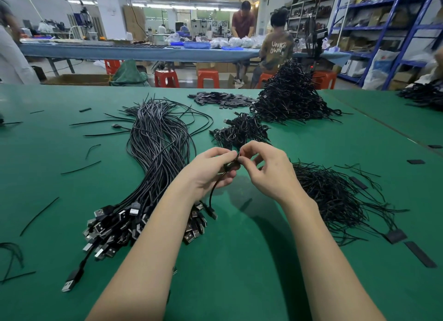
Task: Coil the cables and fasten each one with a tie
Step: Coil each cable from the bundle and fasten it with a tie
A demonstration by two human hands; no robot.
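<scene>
My left hand [211,169] grips a small coiled black cable [230,166] above the green table [239,260]; one end of that cable hangs down, its plug [212,213] near the tabletop. My right hand [266,167] pinches a thin black tie at the top of the coil, fingertips meeting those of the left hand. A long bundle of uncoiled black USB cables [155,157] lies to the left, plugs toward me. A heap of loose black ties [335,196] lies to the right. A small pile of tied coils [239,131] sits just beyond my hands.
A big mound of coiled cables [292,95] and a scatter of flat black pieces [220,99] lie farther back. Stray ties dot the left of the table. Two people work at a long bench [134,51] behind; red stools and blue shelving [383,33] stand beyond.
</scene>
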